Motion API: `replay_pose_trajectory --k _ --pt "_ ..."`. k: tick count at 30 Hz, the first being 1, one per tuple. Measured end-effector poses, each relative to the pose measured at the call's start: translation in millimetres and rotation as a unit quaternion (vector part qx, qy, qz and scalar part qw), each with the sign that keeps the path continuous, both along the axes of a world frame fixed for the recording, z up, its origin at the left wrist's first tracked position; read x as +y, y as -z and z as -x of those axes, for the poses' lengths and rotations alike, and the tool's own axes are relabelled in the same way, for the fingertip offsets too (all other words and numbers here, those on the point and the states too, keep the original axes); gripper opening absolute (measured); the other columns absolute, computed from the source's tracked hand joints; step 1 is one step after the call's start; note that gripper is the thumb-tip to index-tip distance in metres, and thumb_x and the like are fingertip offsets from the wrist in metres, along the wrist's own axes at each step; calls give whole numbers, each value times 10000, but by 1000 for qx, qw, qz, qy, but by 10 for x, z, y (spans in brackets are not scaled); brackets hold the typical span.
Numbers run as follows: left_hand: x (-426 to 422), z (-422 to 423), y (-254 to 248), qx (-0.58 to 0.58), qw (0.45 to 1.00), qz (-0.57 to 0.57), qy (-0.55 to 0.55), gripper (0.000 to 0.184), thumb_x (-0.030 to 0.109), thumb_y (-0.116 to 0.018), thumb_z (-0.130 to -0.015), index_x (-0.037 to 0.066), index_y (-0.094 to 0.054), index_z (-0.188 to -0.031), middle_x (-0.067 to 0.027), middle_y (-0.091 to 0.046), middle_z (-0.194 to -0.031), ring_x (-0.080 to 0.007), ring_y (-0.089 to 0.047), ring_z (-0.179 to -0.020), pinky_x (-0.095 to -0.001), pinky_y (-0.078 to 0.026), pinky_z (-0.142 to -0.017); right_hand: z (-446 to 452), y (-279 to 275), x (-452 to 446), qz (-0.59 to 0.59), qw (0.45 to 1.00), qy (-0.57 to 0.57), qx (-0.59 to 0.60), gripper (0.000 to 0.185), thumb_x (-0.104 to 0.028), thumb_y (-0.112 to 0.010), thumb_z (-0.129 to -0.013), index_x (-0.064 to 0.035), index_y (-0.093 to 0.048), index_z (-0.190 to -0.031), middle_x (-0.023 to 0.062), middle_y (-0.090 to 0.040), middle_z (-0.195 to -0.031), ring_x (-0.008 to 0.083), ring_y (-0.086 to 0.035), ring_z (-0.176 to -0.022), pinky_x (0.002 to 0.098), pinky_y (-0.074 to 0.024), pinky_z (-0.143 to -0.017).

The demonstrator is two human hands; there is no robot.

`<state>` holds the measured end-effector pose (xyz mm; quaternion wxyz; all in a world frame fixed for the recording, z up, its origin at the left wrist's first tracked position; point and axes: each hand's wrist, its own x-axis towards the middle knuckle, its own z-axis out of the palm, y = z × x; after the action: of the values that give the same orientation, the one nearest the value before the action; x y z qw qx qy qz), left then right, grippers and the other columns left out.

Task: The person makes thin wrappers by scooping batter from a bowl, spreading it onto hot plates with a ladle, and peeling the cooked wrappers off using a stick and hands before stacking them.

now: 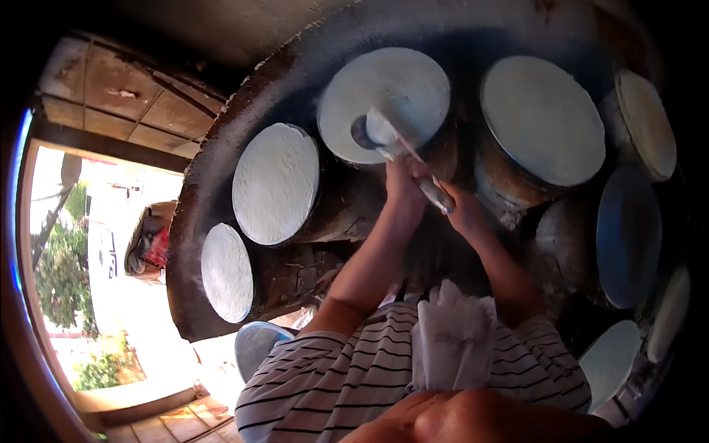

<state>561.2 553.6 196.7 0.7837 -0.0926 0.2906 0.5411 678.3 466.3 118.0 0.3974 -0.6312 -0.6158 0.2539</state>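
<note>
Both of my hands grip the handle of one long tool. My left hand (406,177) is wrapped round the handle near the tool's head, and my right hand (461,210) holds it farther back, near its end. The tool (434,194) has a rounded head, blurred, over the large round container (342,85) at the top middle. White material (413,74) fills this container, and a darker hollow shows beside the tool's head. What the head holds is hard to make out.
More round containers with white surfaces stand around: one at the left (275,184), a smaller one (227,273) below it, a large one (543,122) at the right. Bluish round surfaces (629,236) lie farther right. A dark curved rim (203,192) surrounds the left containers.
</note>
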Motion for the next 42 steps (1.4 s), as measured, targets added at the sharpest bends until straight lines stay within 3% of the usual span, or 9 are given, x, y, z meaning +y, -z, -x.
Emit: replay_pose_trajectory --k 3,5,9,12,19,23,27,34,42 --pt "24 253 129 -441 897 21 29 334 142 -444 -930 113 -352 -609 33 -332 -489 -70 -347 -376 -209 -361 -364 -217 -219 213 -54 998 1 -22 312 -168 -565 -898 -36 -595 -1179 194 -651 -1040 259 -652 -935 343 -504 -795" --pt "-163 289 -206 -520 853 14 44 339 127 -470 -924 117 -347 -609 34 -338 -491 -68 -337 -370 -205 -362 -366 -578 -327 398 110 983 100 105 350 -139 -588 -872 -18 -573 -1200 156 -648 -1084 278 -621 -1014 364 -472 -872" --pt "-739 958 -648 -528 837 -125 67 368 202 -407 -976 141 -318 -624 55 -335 -491 -40 -335 -344 -202 -326 -297 -198 -418 51 104 987 -105 -69 332 -167 -615 -864 -67 -603 -1180 145 -610 -1182 279 -598 -1072 368 -465 -911" --pt "-1506 1798 -1002 -434 880 -195 -20 338 256 -409 -990 -58 -527 -1032 29 -312 -525 -52 -338 -328 -207 -350 -287 -312 -147 100 63 997 -41 -3 314 -159 -582 -895 -54 -592 -1190 136 -626 -1153 265 -597 -1066 352 -466 -907" --pt "-4027 3401 -985 -73 922 -244 -292 446 330 -397 -991 125 -334 -600 30 -286 -482 -67 -338 -375 -235 -371 -391 -599 172 -1979 328 920 -139 163 371 -20 -588 -864 -72 -587 -1232 -50 -505 -685 11 -357 -473 170 -277 -408" --pt "-4286 4917 437 -30 923 45 -381 345 233 -499 -937 108 -424 -625 2 -381 -488 -153 -436 -431 -298 -393 -447 79 -74 -2325 326 878 7 350 368 -88 -575 -896 -87 -541 -1263 -68 -414 -626 7 -312 -439 161 -227 -384" --pt "-3517 4865 1581 178 943 191 -208 269 230 -492 -936 88 -443 -713 -20 -417 -590 -166 -459 -525 -309 -399 -521 146 -443 -2680 180 958 8 225 367 -123 -656 -847 -44 -585 -1199 8 -613 -768 55 -524 -619 204 -427 -546" --pt "-2559 3479 1938 547 826 123 54 186 226 -480 -935 52 -476 -868 -59 -480 -767 -190 -499 -689 -328 -411 -652 -1431 -589 -3520 103 946 301 56 310 -290 -702 -775 -74 -681 -997 61 -665 -812 143 -628 -731 295 -487 -669" --pt "-1690 1214 1322 841 528 -60 100 242 221 -467 -934 11 -514 -1045 -103 -551 -969 -217 -544 -877 -350 -424 -800 -4519 -860 -6063 84 706 693 -124 200 -222 -720 -651 -69 -605 -710 115 -621 -685 254 -619 -658 351 -486 -625"
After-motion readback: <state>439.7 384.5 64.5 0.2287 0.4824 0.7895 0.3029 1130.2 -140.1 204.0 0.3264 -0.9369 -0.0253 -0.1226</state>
